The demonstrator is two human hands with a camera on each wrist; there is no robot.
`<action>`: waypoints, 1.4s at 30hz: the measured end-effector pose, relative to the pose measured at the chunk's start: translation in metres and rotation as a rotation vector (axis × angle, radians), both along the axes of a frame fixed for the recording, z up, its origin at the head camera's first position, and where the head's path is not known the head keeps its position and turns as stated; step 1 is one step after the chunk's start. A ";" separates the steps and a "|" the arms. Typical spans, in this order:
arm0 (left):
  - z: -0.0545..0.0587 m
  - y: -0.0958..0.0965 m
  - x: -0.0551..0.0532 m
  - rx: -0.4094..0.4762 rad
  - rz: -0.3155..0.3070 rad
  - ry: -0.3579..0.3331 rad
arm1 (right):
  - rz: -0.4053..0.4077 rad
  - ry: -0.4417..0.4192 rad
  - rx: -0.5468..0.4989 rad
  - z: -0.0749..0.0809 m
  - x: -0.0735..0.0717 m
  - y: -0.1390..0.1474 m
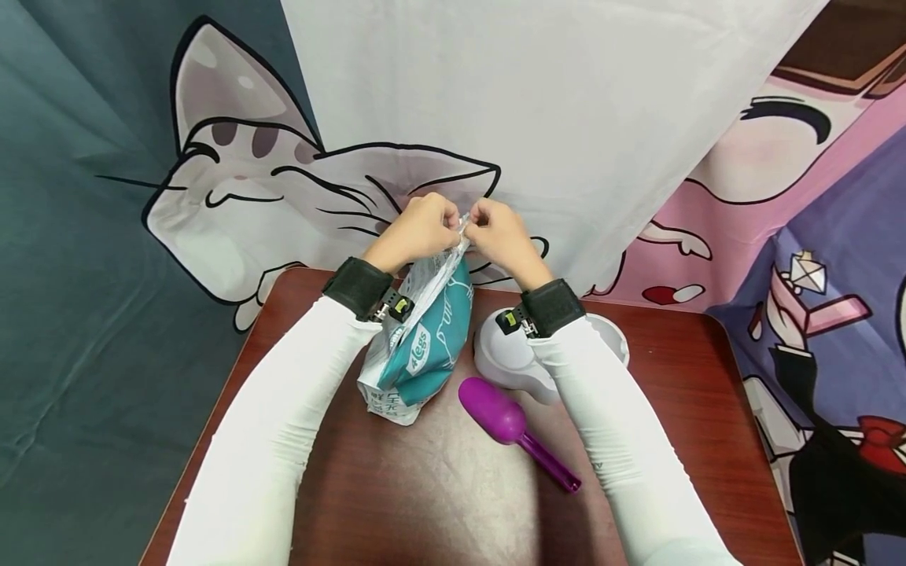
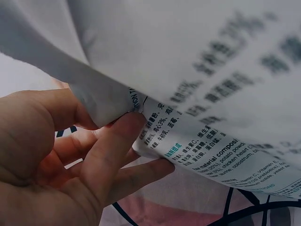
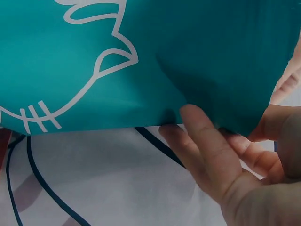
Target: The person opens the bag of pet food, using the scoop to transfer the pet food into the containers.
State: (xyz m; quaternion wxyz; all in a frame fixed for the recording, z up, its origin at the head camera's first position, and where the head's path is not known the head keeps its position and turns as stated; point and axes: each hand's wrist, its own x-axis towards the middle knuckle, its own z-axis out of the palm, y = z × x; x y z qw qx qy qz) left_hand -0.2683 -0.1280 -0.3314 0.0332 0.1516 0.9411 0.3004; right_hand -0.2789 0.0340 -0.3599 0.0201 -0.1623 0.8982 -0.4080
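A teal and white printed bag [image 1: 432,338] stands tilted on the table, its top drawn up toward the back. My left hand [image 1: 423,226] pinches the bag's upper edge from the left, thumb and fingers on the white side with small print [image 2: 164,136]. From the right, my right hand [image 1: 498,236] pinches the same edge, its fingers [image 3: 207,136] against the teal side [image 3: 211,56]. Both hands are close together at the top of the bag. A purple scoop [image 1: 499,413] lies on the table below them, handle toward the front right.
A white bowl-like container [image 1: 506,354] sits right of the bag, partly hidden under my right forearm. The brown table [image 1: 453,503] ends at a cloth backdrop [image 1: 552,118] with cartoon cats.
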 end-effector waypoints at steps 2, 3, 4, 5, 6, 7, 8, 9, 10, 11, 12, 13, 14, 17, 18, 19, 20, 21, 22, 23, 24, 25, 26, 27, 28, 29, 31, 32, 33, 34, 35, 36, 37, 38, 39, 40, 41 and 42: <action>-0.001 -0.002 0.000 0.005 -0.002 0.001 | 0.025 -0.017 -0.031 -0.001 -0.001 0.001; -0.001 -0.002 0.000 0.006 -0.001 0.001 | 0.039 -0.043 -0.065 -0.002 -0.001 0.002; -0.001 -0.003 0.001 0.006 -0.001 0.001 | 0.052 -0.070 -0.097 -0.002 -0.001 0.002; -0.001 -0.003 0.001 0.006 -0.002 0.002 | 0.060 -0.097 -0.130 -0.003 -0.001 0.003; 0.000 -0.004 0.001 0.007 -0.003 0.003 | 0.068 -0.117 -0.155 -0.003 -0.001 0.003; 0.000 -0.004 0.001 0.008 -0.003 0.003 | 0.074 -0.143 -0.182 -0.003 0.000 0.004; 0.000 -0.004 0.002 0.011 -0.003 0.002 | 0.077 -0.166 -0.206 -0.003 0.000 0.004; 0.000 -0.004 0.002 0.013 -0.004 0.001 | 0.075 -0.176 -0.219 -0.003 0.001 0.004; 0.001 -0.004 0.002 0.013 -0.006 0.000 | 0.071 -0.176 -0.219 -0.003 0.000 0.005; 0.001 -0.005 0.002 0.014 -0.007 -0.002 | 0.069 -0.176 -0.223 -0.004 0.001 0.005; 0.000 -0.005 0.002 0.015 -0.007 -0.004 | 0.068 -0.179 -0.228 -0.004 0.001 0.005; 0.000 -0.006 0.002 0.017 -0.007 -0.008 | 0.068 -0.183 -0.236 -0.004 0.001 0.005; 0.000 -0.006 0.002 0.019 -0.005 -0.010 | 0.068 -0.182 -0.240 -0.005 0.000 0.006; -0.001 -0.007 0.002 0.021 -0.001 -0.009 | 0.080 -0.164 -0.249 -0.007 0.000 0.007; -0.001 -0.007 0.002 0.022 0.001 -0.006 | 0.084 -0.156 -0.248 -0.008 0.000 0.008; -0.001 -0.007 0.002 0.021 0.002 0.000 | 0.087 -0.146 -0.246 -0.008 0.000 0.008; -0.001 -0.006 0.002 0.022 0.003 0.007 | 0.088 -0.138 -0.243 -0.009 0.001 0.009; -0.001 -0.005 0.003 0.022 0.006 0.013 | 0.086 -0.121 -0.230 -0.009 0.001 0.009; -0.001 -0.005 0.003 0.022 0.010 0.016 | 0.078 -0.100 -0.203 -0.009 0.001 0.010; -0.001 -0.004 0.004 0.024 0.016 0.020 | 0.069 -0.085 -0.173 -0.010 0.002 0.009; -0.001 -0.003 0.004 0.025 0.022 0.024 | 0.057 -0.075 -0.140 -0.010 0.002 0.009; -0.001 -0.002 0.005 0.026 0.027 0.027 | 0.045 -0.065 -0.103 -0.010 0.003 0.008; -0.002 -0.001 0.005 0.028 0.031 0.027 | 0.032 -0.062 -0.062 -0.010 0.005 0.007; -0.002 0.000 0.006 0.028 0.034 0.025 | 0.019 -0.058 -0.022 -0.010 0.006 0.006; -0.003 0.001 0.006 0.027 0.037 0.024 | 0.011 -0.063 0.010 -0.010 0.008 0.005; -0.004 0.001 0.006 0.026 0.038 0.023 | 0.008 -0.075 0.026 -0.010 0.010 0.004; -0.005 0.002 0.006 0.023 0.039 0.015 | 0.006 -0.086 0.048 -0.010 0.013 0.003; -0.004 0.002 0.006 0.020 0.040 0.006 | 0.010 -0.100 0.040 -0.010 0.014 0.002; -0.004 0.002 0.006 0.016 0.042 -0.007 | 0.016 -0.104 0.032 -0.009 0.015 0.001; -0.003 0.002 0.006 0.013 0.046 -0.022 | 0.023 -0.107 0.023 -0.009 0.015 0.001; -0.002 0.002 0.007 0.009 0.049 -0.038 | 0.031 -0.105 0.015 -0.009 0.015 0.000; 0.000 0.002 0.007 0.004 0.052 -0.049 | 0.039 -0.105 0.009 -0.009 0.015 0.000; 0.001 0.002 0.008 0.002 0.054 -0.061 | 0.047 -0.107 0.001 -0.008 0.015 0.000; 0.002 0.002 0.008 0.001 0.055 -0.067 | 0.055 -0.109 -0.009 -0.009 0.015 0.000; 0.003 0.002 0.008 0.000 0.056 -0.067 | 0.059 -0.101 -0.008 -0.009 0.015 0.001; 0.003 0.002 0.008 0.003 0.056 -0.065 | 0.064 -0.102 -0.015 -0.009 0.015 0.001; 0.004 0.001 0.008 0.002 0.055 -0.059 | 0.074 -0.111 -0.032 -0.009 0.015 0.002; 0.004 0.001 0.008 0.004 0.054 -0.050 | 0.086 -0.128 -0.057 -0.010 0.014 0.003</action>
